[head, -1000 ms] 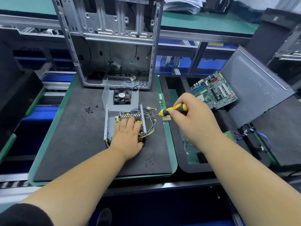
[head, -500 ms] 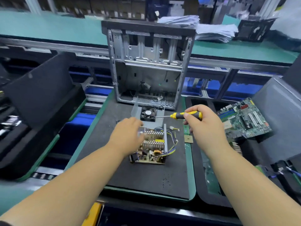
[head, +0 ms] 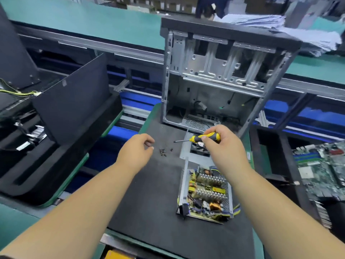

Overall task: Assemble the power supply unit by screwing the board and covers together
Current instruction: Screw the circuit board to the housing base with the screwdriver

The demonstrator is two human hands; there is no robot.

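Left hand (head: 137, 153) has left the board (head: 207, 193), fingers loosely curled, empty, nearing the screws (head: 164, 151) at ten o'clock; right hand (head: 222, 146) grips the screwdriver (head: 203, 138): fastening comes next.

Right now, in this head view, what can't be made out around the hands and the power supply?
- Left hand: whether its curled fingertips pinch a screw; too small, motion-blurred.
- Screws: count and type; tiny, blurred.
- Fan cover: mostly hidden behind the right hand, whose grip is on the screwdriver.
- Power supply board: screw holes unreadable.
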